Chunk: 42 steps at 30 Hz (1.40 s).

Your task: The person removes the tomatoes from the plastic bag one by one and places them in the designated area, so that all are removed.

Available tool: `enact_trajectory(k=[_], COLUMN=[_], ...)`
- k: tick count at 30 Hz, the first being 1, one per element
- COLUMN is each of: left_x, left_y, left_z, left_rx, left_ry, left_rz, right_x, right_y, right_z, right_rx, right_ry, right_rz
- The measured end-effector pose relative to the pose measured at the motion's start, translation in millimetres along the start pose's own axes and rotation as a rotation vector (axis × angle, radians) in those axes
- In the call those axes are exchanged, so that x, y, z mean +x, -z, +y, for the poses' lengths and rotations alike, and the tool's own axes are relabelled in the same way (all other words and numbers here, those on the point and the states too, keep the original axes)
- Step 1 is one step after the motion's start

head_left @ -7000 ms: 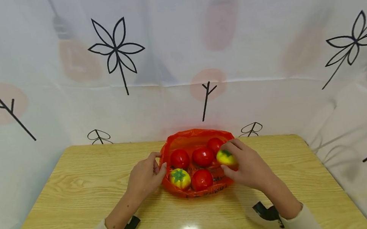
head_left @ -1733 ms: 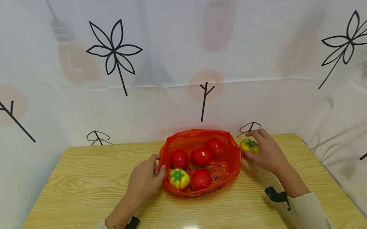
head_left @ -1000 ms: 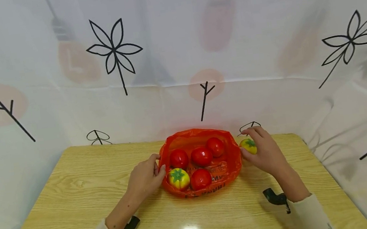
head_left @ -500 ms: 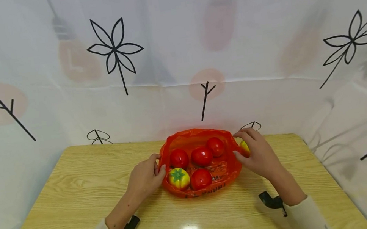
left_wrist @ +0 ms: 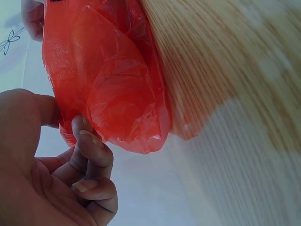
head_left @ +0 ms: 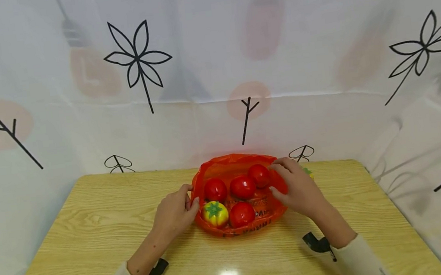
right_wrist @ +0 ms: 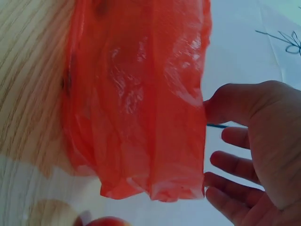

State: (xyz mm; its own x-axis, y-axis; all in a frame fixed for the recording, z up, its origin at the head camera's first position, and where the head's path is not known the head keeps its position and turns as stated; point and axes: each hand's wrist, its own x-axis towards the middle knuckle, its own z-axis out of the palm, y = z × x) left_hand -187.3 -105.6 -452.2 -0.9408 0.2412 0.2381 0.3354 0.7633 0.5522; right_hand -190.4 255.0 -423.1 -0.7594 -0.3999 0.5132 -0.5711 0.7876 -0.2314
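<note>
A red plastic bag (head_left: 224,169) stands wide open on the table. Inside it lie several round red toy tomatoes (head_left: 242,187) and one yellow fruit (head_left: 215,214) with a green star-shaped top. My left hand (head_left: 174,214) pinches the bag's left rim between thumb and fingers; the left wrist view shows the fingertips at the film (left_wrist: 117,94). Over the right rim reaches my right hand (head_left: 299,192), holding nothing, thumb and fingers apart near the rear right tomato (head_left: 259,176). Behind that hand, another yellow fruit (head_left: 309,172) on the table is mostly hidden.
The wooden table (head_left: 102,216) ends at the back against a white patterned cloth (head_left: 195,67). At the bottom of the right wrist view, a round red thing (right_wrist: 108,221) shows beside the bag.
My right hand carried the yellow fruit out of the bag, set it down to the right, let go, then moved back left over the bag. My left hand has stayed at the rim.
</note>
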Motion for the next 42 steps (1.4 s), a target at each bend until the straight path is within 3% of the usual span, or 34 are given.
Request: enact_trajectory(k=[4, 11, 17, 42], left_x=[0.3, 0.0, 0.6, 1.3], left_y=[-0.2, 0.7, 1.0, 0.0], left_z=[0.0, 1.1, 0.6, -1.0], left_rx=[0.001, 0.004, 0.012, 0.018], left_ry=[0.001, 0.006, -0.001, -0.006], left_rz=[-0.001, -0.004, -0.001, -0.008], right_x=[3.6, 11.2, 17.8, 34.7], right_y=[-3.7, -9.9, -14.3, -38.4], right_z=[-3.4, -13.4, -19.7, -14.6], right_rx=[-0.037, -0.074, -0.083, -0.109], right_ry=[0.009, -0.050, -0.074, -0.180], right_rz=[-0.011, -0.112, -0.150, -0.364])
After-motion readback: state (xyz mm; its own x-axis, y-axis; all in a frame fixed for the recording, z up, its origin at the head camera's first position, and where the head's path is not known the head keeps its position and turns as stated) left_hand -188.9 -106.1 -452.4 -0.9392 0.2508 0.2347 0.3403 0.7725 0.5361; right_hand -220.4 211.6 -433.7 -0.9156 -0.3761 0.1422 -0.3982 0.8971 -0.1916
